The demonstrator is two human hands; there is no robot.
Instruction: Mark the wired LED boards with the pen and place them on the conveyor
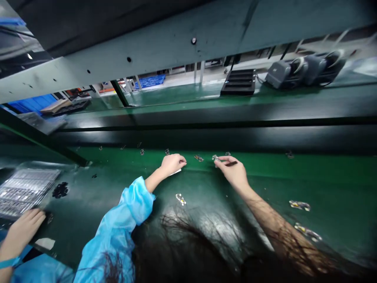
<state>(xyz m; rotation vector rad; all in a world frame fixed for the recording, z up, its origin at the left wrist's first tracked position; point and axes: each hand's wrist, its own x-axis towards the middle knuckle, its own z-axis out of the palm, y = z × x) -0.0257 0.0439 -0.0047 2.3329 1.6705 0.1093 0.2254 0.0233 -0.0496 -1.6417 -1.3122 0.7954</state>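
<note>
on the green belt (324, 173), right hand (234, 173) pinches a dark strip (231, 163); left hand (173, 165) pressed together beside white paper (176, 171)

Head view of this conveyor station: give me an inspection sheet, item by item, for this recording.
surface: green conveyor belt, glossy, with glare near the middle.
job's things: small metallic parts scattered on the belt; one small metallic part lies at the right hand's fingertips; a clear plastic tray with rows of parts sits at far left.
clutter: white slip under the left hand; black clump beside the tray.
grippers: left hand, blue sleeve, on the belt; right hand, bare arm, pinching a dark strip; a co-worker's hand near the tray.
cables: thin dark lead beside grey units.
surroundings: overhead grey beam, blue crate beyond; hair strands across the view.
</note>
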